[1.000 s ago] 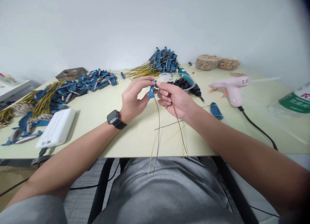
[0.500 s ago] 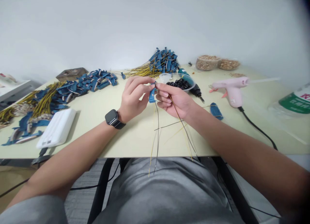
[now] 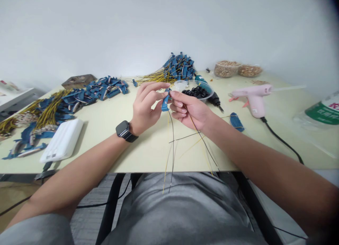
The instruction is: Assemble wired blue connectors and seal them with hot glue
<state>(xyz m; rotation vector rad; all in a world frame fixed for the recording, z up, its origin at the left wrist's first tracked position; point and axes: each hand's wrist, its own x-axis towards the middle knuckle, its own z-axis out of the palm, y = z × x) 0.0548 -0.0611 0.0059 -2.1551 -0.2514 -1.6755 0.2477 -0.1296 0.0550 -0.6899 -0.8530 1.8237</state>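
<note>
Between thumb and index finger, my left hand (image 3: pixel 148 105) pinches a small blue piece (image 3: pixel 165 103) near its top. My right hand (image 3: pixel 191 110) meets it there, thumb and index finger closed at the piece's upper end, fingers curled. Thin black and yellow wires (image 3: pixel 173 142) hang below the blue piece past the table's front edge. Another black and yellow pair (image 3: pixel 197 130) passes through my right hand and runs down to the edge. Fingertips hide the exact spot where wires and piece meet.
Behind my hands are a clear dish (image 3: pixel 212 91) of black parts, a teal-and-black tool (image 3: pixel 215 101) and a blue bundle (image 3: pixel 180 66). Blue pieces (image 3: pixel 106 88) and a white power bank (image 3: pixel 62 141) lie left. A pink glue gun (image 3: pixel 255 100) and another blue piece (image 3: pixel 235 121) lie right.
The blue piece has tilted slightly, its lower end shifting left. The wires' lower ends have moved a little to the right. Both hands are nearly where they were.
</note>
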